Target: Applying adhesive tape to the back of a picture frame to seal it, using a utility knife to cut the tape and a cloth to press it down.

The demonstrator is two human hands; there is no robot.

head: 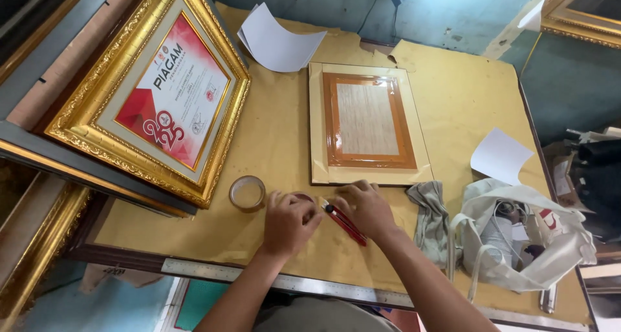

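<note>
Head cam, steeply down, close over worktable (284, 144); single view

I'm looking down into a picture-framing workshop, and the clues are all around the bench. An ornate gold frame (150, 89) with a certificate mounted in it leans at the left beside stacked lengths of frame moulding (39, 238), and another gilt frame (581, 11) shows at the top right. On the worktable (272, 131), covered in brown paper, I see a frame lying face down (369, 121), a long steel ruler (291, 283) along the near edge, and a tape roll (247, 193).
</note>
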